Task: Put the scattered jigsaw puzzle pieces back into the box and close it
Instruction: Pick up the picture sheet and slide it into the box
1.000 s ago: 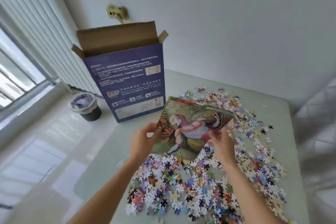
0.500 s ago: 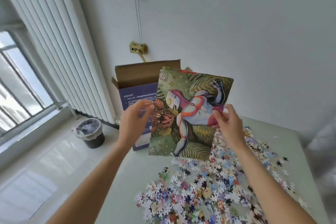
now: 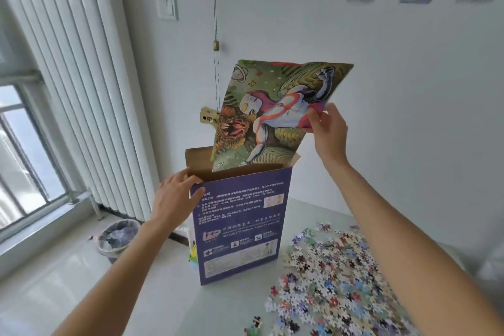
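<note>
Left hand (image 3: 174,199): gripping the open box's top left corner, fingers curling over the rim.
Box (image 3: 240,226): standing upright on the table (image 3: 163,294), long axis vertical, mouth facing up.
Picture sheet (image 3: 272,117): tilting, lower corner dipping into the box mouth.
Right hand (image 3: 328,131): pinching the sheet's right edge.
Puzzle pieces (image 3: 335,281): lying scattered on the table, right of the box.

box (image 3: 240,229) upright on table (image 3: 169,294); sheet (image 3: 275,114) above its open top | puzzle pieces (image 3: 335,281) right of box
</note>
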`<control>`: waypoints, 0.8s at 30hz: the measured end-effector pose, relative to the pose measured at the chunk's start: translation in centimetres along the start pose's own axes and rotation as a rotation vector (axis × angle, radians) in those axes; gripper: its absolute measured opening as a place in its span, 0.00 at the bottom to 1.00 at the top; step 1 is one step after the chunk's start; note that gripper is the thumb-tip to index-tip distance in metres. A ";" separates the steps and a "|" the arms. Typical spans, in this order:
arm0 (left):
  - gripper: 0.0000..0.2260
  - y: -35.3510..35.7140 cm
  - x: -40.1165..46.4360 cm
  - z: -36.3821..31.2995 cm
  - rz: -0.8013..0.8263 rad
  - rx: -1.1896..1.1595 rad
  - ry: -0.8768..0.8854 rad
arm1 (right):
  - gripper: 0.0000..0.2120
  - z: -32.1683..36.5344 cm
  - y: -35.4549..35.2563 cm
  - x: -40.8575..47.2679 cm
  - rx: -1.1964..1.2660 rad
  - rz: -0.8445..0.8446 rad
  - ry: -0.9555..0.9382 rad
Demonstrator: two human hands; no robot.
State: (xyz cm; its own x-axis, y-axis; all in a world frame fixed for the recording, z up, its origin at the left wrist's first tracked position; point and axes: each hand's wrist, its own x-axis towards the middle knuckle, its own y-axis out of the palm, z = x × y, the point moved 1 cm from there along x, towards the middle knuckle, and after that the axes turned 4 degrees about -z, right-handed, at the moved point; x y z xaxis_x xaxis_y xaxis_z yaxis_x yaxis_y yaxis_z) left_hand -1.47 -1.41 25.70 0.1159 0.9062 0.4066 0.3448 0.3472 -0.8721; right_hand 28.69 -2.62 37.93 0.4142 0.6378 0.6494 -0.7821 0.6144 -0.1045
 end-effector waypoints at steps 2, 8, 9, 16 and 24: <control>0.12 0.3 -0.4 0.5 0.004 -0.040 -0.010 | 0.08 -0.9 1.5 -0.1 -0.020 0.049 0.005; 0.08 1.0 -0.9 0.6 -0.108 -0.158 -0.009 | 0.09 -3.6 4.7 -0.9 -0.067 0.163 0.070; 0.08 1.0 -1.0 0.6 -0.126 -0.168 -0.002 | 0.10 -3.8 4.9 -0.8 -0.084 0.138 0.073; 0.09 0.7 -1.4 0.0 -0.166 -0.217 -0.076 | 0.17 -5.5 3.7 0.6 -0.113 0.044 0.137; 0.26 0.3 -1.1 -0.5 -0.225 -0.356 -0.121 | 0.14 -6.6 5.3 -2.8 -0.219 0.514 0.160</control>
State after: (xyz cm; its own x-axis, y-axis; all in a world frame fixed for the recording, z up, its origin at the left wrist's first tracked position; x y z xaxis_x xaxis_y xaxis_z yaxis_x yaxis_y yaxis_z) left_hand -1.03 -2.41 25.18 -0.1016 0.8467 0.5223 0.6509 0.4536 -0.6087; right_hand 26.47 1.93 30.62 0.0854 0.9313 0.3542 -0.7939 0.2784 -0.5405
